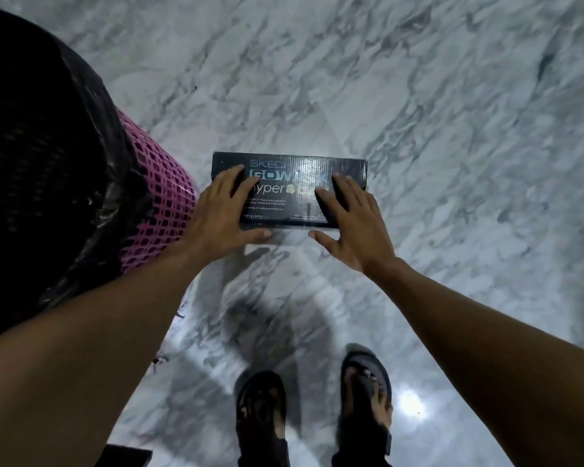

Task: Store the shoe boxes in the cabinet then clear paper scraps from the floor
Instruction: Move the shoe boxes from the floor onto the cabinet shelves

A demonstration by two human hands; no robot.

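Note:
A black shoe box (290, 173) with pale blue lettering lies flat, low over the grey marble floor (418, 129), straight ahead of me. My left hand (223, 214) covers its left end, fingers spread over the lid and thumb along the near side. My right hand (351, 224) holds the right end the same way. I cannot tell whether the box touches the floor. Small dark scraps (157, 360) lie on the floor beside the bin. No cabinet is in view.
A pink mesh bin (159, 203) lined with a black plastic bag (48, 129) stands close on the left, touching my left forearm. My feet in dark sandals (262, 409) stand below the box. A dark object (125, 456) shows at the bottom edge.

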